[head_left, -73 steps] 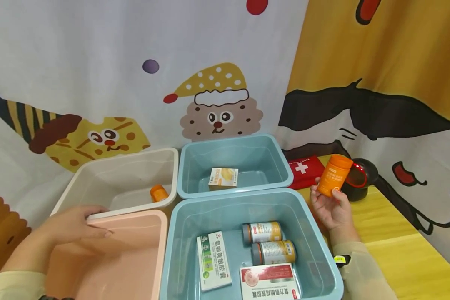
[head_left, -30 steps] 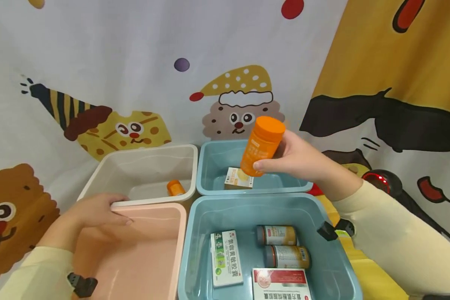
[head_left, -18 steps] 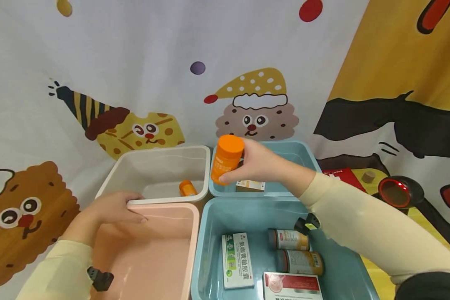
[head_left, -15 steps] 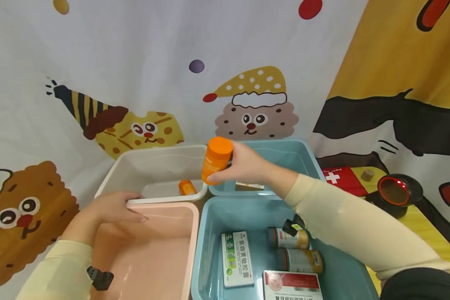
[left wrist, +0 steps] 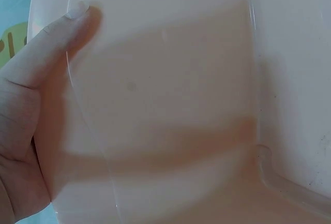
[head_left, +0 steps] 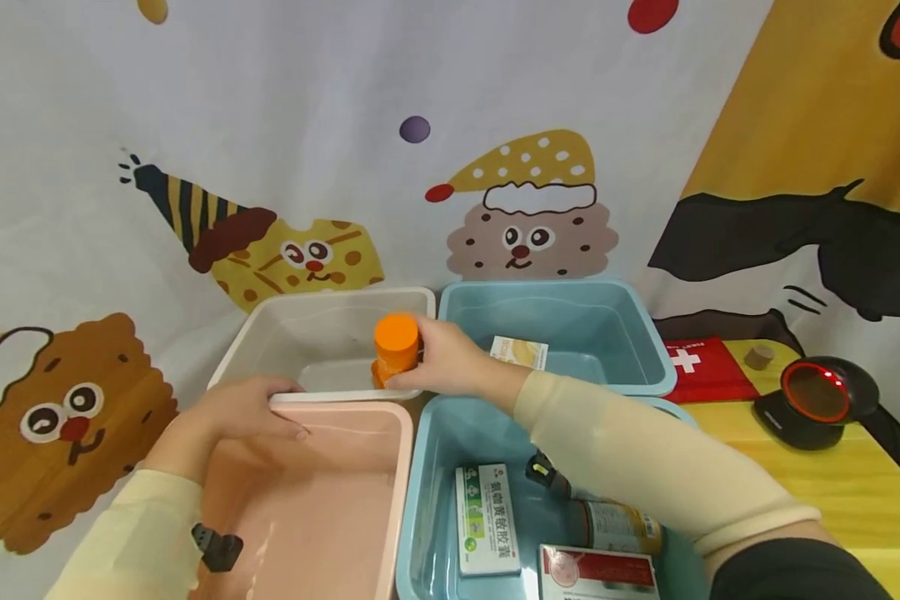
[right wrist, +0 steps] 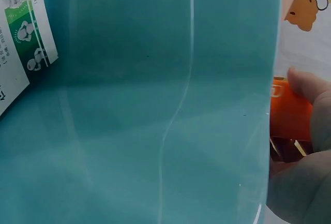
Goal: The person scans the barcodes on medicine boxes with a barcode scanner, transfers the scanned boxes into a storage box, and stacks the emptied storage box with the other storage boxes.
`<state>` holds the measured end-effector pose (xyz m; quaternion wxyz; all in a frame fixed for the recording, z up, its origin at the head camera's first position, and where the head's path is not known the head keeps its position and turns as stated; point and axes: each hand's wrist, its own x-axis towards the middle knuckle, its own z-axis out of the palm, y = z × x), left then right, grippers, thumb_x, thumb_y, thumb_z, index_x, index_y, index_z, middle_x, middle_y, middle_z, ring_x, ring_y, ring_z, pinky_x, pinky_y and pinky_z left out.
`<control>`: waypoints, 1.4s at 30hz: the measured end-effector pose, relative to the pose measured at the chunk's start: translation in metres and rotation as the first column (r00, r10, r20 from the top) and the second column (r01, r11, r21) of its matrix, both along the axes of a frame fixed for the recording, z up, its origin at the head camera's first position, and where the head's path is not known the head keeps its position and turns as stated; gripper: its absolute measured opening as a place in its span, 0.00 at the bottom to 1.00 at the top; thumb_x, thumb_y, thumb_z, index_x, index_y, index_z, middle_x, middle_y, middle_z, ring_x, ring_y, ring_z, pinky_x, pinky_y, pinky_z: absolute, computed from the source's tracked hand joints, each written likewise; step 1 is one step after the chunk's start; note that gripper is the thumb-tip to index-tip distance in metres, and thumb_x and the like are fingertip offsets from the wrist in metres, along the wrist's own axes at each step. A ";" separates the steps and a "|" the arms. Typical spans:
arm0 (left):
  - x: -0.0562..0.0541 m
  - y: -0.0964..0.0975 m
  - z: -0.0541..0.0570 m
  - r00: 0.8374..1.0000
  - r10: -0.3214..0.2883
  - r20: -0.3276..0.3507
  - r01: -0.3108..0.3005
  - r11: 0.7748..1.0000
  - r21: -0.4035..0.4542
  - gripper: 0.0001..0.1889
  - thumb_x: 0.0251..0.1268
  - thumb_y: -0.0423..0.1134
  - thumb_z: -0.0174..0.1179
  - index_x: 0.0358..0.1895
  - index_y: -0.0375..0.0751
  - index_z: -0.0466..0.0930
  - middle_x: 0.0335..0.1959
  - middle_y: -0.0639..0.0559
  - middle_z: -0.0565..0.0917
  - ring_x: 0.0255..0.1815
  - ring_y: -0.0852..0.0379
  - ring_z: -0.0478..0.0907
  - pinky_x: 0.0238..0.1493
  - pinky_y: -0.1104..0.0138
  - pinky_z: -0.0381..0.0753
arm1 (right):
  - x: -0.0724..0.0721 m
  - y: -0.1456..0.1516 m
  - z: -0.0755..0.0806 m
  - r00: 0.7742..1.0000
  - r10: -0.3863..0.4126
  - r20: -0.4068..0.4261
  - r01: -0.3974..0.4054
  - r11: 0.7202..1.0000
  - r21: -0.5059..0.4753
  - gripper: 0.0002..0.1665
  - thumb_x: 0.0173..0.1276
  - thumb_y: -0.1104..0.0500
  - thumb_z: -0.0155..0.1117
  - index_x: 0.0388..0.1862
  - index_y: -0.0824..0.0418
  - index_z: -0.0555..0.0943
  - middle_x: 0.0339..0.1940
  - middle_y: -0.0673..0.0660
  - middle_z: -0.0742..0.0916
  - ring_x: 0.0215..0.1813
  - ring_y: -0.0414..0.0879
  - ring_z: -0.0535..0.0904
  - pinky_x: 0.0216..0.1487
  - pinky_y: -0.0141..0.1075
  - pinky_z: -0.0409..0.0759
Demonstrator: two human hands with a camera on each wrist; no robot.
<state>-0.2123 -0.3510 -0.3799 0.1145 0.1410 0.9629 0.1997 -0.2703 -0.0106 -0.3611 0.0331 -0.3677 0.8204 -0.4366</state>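
My right hand (head_left: pixel 446 357) holds an orange bottle (head_left: pixel 397 343), cap up, at the right end of the beige bin (head_left: pixel 251 340), low near its front rim. Just left of it shows a sliver of a second orange bottle (head_left: pixel 376 375), mostly hidden. In the right wrist view, thumb and fingers grip the bottle (right wrist: pixel 290 111) past the blue bin's wall (right wrist: pixel 222 105). My left hand (head_left: pixel 246 407) grips the meeting rims of the beige bin and the pink bin (head_left: pixel 405 467), its thumb (left wrist: pixel 51 45) along the pink bin's inner wall.
The front blue bin (head_left: pixel 412 517) holds a green-white medicine box (head_left: pixel 487 521), a red-white box (head_left: pixel 598 573) and a brown bottle (head_left: pixel 622 527). A small box (head_left: pixel 520 352) lies in the rear blue bin (head_left: pixel 648 354). Rightward are a red first-aid pouch (head_left: pixel 708 371) and a black device (head_left: pixel 817 400).
My right hand has carried the orange bottle from the right, across the rear blue bin, and down into the beige bin. The left hand keeps its place while the head view has shifted.
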 end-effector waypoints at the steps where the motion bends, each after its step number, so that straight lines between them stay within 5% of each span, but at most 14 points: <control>1: 0.000 0.000 0.000 1.000 0.001 0.002 -0.001 1.000 0.002 0.31 0.53 0.59 0.81 0.56 0.46 0.86 0.38 0.59 0.86 0.41 0.55 0.80 0.51 0.47 0.82 | 0.000 0.000 0.000 1.000 0.000 0.000 0.000 1.000 0.006 0.41 0.58 0.58 0.86 0.68 0.57 0.77 0.57 0.50 0.87 0.55 0.44 0.84 0.60 0.40 0.81; 13: -0.002 0.004 0.003 1.000 -0.009 -0.020 0.008 1.000 -0.025 0.31 0.53 0.60 0.81 0.55 0.46 0.87 0.38 0.60 0.87 0.41 0.55 0.81 0.51 0.47 0.83 | 0.001 0.009 -0.001 0.998 0.043 0.050 -0.045 0.998 0.036 0.28 0.70 0.56 0.78 0.64 0.61 0.79 0.58 0.54 0.85 0.61 0.50 0.82 0.64 0.38 0.79; 22: -0.002 -0.001 0.001 1.000 -0.010 -0.012 0.010 1.000 -0.024 0.32 0.53 0.60 0.81 0.56 0.44 0.86 0.40 0.59 0.87 0.42 0.55 0.81 0.52 0.47 0.82 | 0.008 0.028 0.008 0.998 0.057 0.031 -0.061 0.991 0.119 0.14 0.70 0.54 0.77 0.51 0.54 0.84 0.50 0.46 0.87 0.56 0.47 0.84 0.60 0.39 0.82; 30: 0.000 -0.001 0.005 1.000 -0.014 -0.011 0.014 1.000 -0.018 0.30 0.54 0.59 0.81 0.55 0.45 0.86 0.39 0.59 0.87 0.42 0.54 0.80 0.50 0.49 0.82 | 0.016 0.045 0.022 0.987 0.160 0.005 -0.159 0.970 0.185 0.07 0.71 0.54 0.76 0.39 0.52 0.85 0.30 0.44 0.86 0.33 0.39 0.80 0.40 0.34 0.81; 38: 0.001 -0.001 0.005 1.000 -0.017 -0.016 0.017 1.000 -0.018 0.29 0.54 0.59 0.81 0.54 0.45 0.87 0.39 0.59 0.87 0.42 0.54 0.80 0.50 0.48 0.82 | 0.039 0.064 0.017 0.953 0.301 0.043 -0.295 0.881 0.369 0.10 0.73 0.50 0.73 0.30 0.47 0.85 0.20 0.39 0.83 0.22 0.34 0.74 0.28 0.31 0.73; 40: 0.001 0.000 0.003 1.000 -0.018 -0.015 0.018 1.000 -0.017 0.30 0.54 0.59 0.81 0.54 0.46 0.87 0.39 0.59 0.87 0.42 0.54 0.80 0.50 0.48 0.82 | 0.047 0.068 0.014 0.955 0.292 0.055 -0.285 0.844 0.454 0.12 0.74 0.49 0.73 0.28 0.45 0.84 0.21 0.38 0.84 0.23 0.33 0.75 0.28 0.31 0.74; 42: 0.001 0.000 0.002 1.000 -0.018 -0.018 0.017 1.000 -0.022 0.30 0.53 0.60 0.81 0.54 0.46 0.87 0.39 0.59 0.87 0.42 0.54 0.80 0.51 0.49 0.82 | 0.055 0.070 0.008 0.964 0.263 0.038 -0.234 0.773 0.590 0.20 0.74 0.45 0.72 0.22 0.47 0.81 0.16 0.39 0.80 0.20 0.34 0.70 0.26 0.32 0.70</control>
